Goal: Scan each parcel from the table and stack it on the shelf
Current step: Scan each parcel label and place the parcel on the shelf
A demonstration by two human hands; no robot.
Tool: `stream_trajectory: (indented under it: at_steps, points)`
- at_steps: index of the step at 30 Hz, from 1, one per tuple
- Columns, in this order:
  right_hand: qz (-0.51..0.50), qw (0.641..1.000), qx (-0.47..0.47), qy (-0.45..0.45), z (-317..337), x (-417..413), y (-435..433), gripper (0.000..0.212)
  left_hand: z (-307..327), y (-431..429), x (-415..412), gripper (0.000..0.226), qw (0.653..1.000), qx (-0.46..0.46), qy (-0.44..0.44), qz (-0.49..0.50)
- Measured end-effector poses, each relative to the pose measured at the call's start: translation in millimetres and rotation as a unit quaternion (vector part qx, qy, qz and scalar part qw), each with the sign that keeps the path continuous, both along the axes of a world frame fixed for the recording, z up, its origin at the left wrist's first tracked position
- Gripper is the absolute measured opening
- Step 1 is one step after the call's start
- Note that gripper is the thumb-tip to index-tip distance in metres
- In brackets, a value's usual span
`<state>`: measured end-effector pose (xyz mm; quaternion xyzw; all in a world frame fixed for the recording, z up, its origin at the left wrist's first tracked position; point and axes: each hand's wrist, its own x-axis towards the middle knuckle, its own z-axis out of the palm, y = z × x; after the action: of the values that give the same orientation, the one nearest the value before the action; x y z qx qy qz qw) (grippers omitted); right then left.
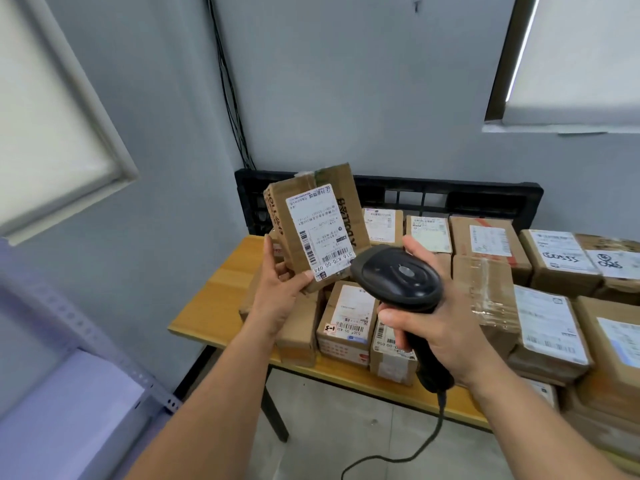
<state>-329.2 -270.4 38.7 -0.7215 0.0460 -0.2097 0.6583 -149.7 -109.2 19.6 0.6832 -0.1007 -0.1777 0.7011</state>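
Observation:
My left hand (277, 289) holds a small brown cardboard parcel (349, 216) upright above the table, its white shipping label with barcodes facing me. My right hand (446, 320) grips the handle of a black barcode scanner (398, 277), whose head sits just right of and below the parcel's label, pointed towards it. A black cable hangs from the scanner's handle down to the floor. Several more labelled cardboard parcels (349, 317) lie packed together on the yellow wooden table (214, 292). A grey metal shelf (86, 341) stands at the lower left.
A black plastic crate (450, 195) stands on edge against the grey wall behind the table. Black cables run down the wall corner. Blinds cover windows at the upper left and upper right. The table's black legs stand on a pale floor.

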Motion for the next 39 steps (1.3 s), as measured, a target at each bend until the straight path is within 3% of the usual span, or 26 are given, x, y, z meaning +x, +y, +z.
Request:
stream_trajectory:
  at_steps: [9, 27, 39]
  points:
    - [0.025, 0.999, 0.024, 0.018, 9, -3, 10, 0.096, 6, 8, -3, 0.093, 0.997, 0.003, -0.071, 0.017]
    - [0.040, 0.999, 0.005, 0.025, 13, 2, 27, 0.098, 22, 39, -12, 0.087, 0.993, 0.003, -0.099, 0.062]
    - [0.119, 0.991, -0.054, -0.034, 44, 55, 99, 0.102, 60, 143, 3, 0.084, 0.972, 0.000, -0.183, 0.145]
